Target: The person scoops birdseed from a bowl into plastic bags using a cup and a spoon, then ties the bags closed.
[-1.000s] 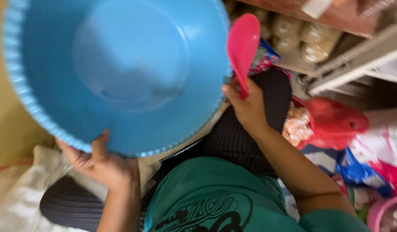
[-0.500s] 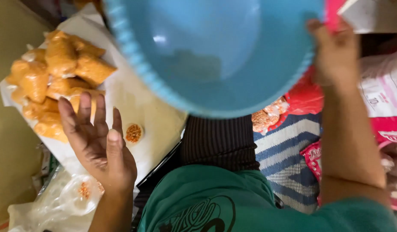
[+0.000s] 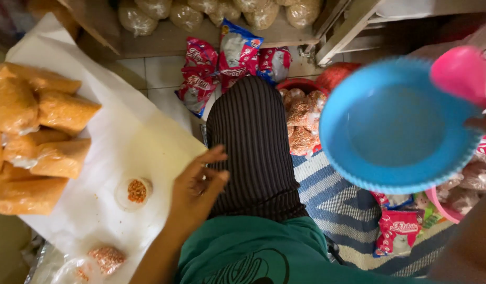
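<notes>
While the left hand [image 3: 198,192] hangs open over the edge of a white sheet [image 3: 127,142], fingers loosely spread and holding nothing, the right hand [image 3: 482,123] shows only at the frame's edge, gripping a blue basin [image 3: 395,126] by its rim. That basin is round, smooth plastic with a scalloped edge, tilted toward the camera and lifted clear of the sheet, well to its right. Against the basin's upper right rim sits a pink scoop [image 3: 458,71], glossy and rounded — it seems pinched in the same hand, though blur hides the fingers. On the sheet's left part lie block-shaped bags [image 3: 40,131] of orange crumbs in clear film. Nearer the open hand rests a small round dish [image 3: 133,192] of reddish grains. Between sheet and basin stretches a ribbed dark knee [image 3: 253,142] — beyond it, shiny red packets [image 3: 222,66].
</notes>
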